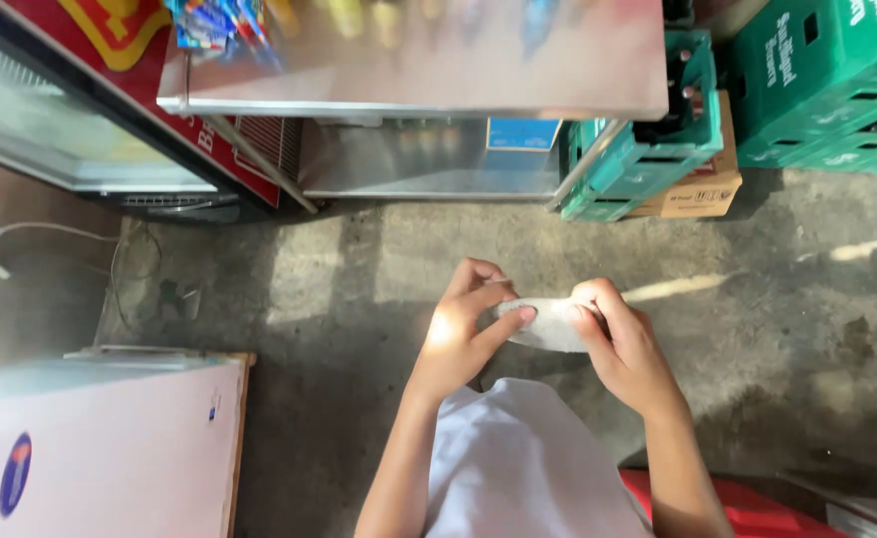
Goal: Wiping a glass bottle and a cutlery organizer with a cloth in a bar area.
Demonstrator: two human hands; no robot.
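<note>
Bare concrete floor [379,289] is seen below, green crates [648,149] stacked beyond; a small pale cloth-like piece [548,324] is pinched at chest height by the left hand [463,334] and right hand [623,344], stretched between them, half-opened, seemingly not yet spread

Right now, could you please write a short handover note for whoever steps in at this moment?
Left hand: pinching the left end of a small pale, soft flat piece.
Right hand: pinching its right end.
The piece is held stretched between both hands in front of the body, above the concrete floor.
Nearby: steel counter, green bottle crates, white chest at the left.
Done or left: nothing set down yet; what the piece is cannot be told.
</note>
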